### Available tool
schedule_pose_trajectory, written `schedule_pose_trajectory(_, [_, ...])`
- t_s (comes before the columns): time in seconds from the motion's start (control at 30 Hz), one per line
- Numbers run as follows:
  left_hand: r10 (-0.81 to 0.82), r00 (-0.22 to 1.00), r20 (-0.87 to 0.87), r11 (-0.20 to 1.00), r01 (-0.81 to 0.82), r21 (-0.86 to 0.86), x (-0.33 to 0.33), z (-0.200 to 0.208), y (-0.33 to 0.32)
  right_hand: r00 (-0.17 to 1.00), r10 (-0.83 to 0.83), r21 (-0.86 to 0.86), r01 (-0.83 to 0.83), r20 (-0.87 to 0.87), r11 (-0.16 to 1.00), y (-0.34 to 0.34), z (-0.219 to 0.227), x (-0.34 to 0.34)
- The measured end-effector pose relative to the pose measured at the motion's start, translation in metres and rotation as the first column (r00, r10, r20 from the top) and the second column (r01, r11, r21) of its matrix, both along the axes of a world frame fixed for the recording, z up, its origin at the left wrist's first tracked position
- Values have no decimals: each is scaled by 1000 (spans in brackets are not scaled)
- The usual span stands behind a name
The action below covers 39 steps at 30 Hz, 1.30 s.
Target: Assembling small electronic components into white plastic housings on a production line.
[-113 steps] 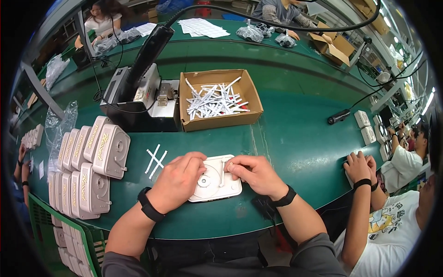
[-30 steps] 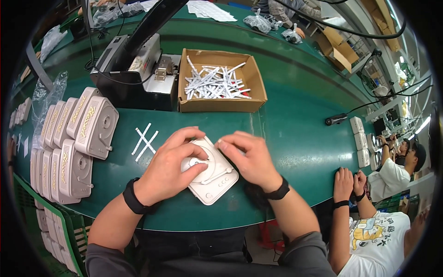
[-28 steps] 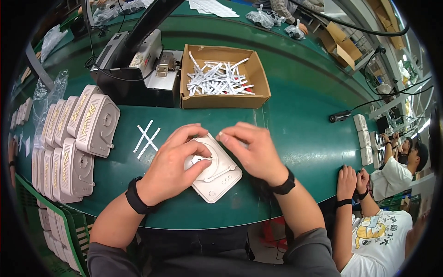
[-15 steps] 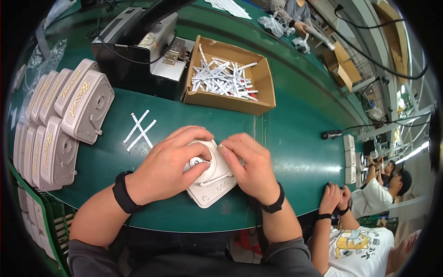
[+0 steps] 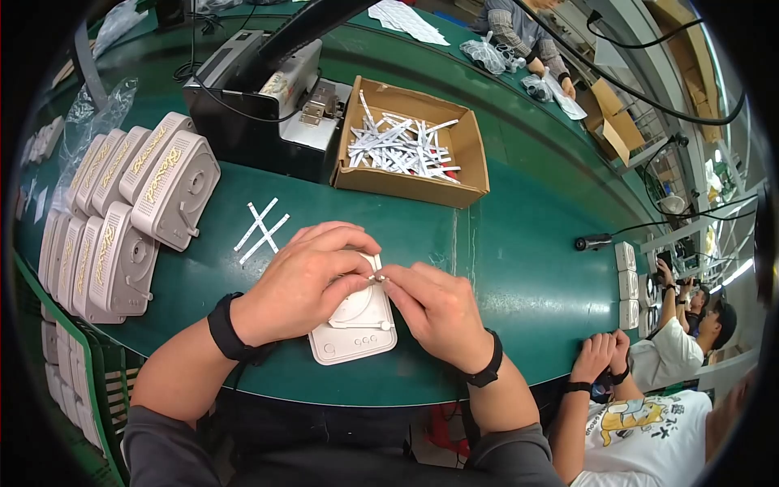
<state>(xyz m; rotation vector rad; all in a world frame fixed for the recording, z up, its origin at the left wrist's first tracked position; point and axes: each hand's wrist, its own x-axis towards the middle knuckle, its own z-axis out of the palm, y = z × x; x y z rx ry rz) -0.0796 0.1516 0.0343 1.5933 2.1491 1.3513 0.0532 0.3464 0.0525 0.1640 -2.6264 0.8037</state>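
Observation:
An off-white plastic housing (image 5: 355, 344) with a round recess and a thin arm lies on the green table in front of me. Over its upper left part is my left hand (image 5: 312, 272), thumb and forefinger pinched together near the housing's top. My right hand (image 5: 430, 302) comes in from the other side, its thumb and forefinger also closed. Both sets of fingertips meet above the housing at a tiny pale piece, too small to name. The fingers cover the upper end of the housing.
Crossed white paper strips (image 5: 261, 232) lie left of my hands. Beyond stands a cardboard box (image 5: 414, 184) of similar strips, beside a black-and-metal machine (image 5: 243, 122). Similar housings (image 5: 174, 195) are stacked at left. A co-worker's hands (image 5: 600, 357) rest at the table's right edge.
My right hand has moved left to meet my left fingertips, which have closed into a pinch. The housing has turned more upright in view and sits slightly further left.

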Motion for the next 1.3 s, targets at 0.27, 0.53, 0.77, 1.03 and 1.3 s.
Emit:
schedule_pose_trajectory(0.27, [1,1000,-10,1000,-1,-2,1,4,0,995,37,105,-27,-95,994,-3,-5,-3])
schedule_pose_trajectory(0.53, [22,997,80,1000,-21,-10,1,3,-1,994,19,122,-6,-105,993,-10,-8,-2])
schedule_pose_trajectory(0.77, [-1,992,129,998,9,-61,-2,4,-3,977,-123,-107,143,175,984,-21,-2,2])
schedule_pose_trajectory(1.03, [-9,993,117,995,20,-93,-2,5,-2,993,24,-285,10,115,959,12,5,-4])
schedule_pose_trajectory(1.3, [-16,989,148,997,27,-69,-2,4,-2,963,110,-259,-43,248,965,19,5,-3])
